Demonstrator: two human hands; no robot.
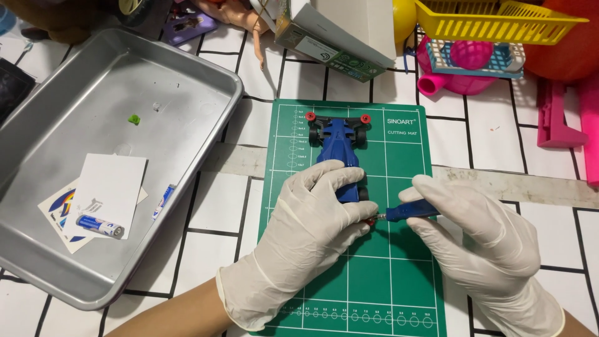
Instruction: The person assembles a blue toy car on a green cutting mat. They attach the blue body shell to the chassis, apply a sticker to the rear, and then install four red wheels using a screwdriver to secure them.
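Note:
A blue toy race car with black chassis and red rollers lies on a green cutting mat. My left hand, in a white glove, rests over the car's near end and holds it down. In my right hand, also gloved, is a blue-handled screwdriver, its tip pointing left at the car's rear beside my left fingers. The rear of the car is hidden under my left hand.
A metal tray at left holds white cards, a sticker sheet, a blue battery and a small green part. A cardboard box, yellow basket and pink toys crowd the far edge.

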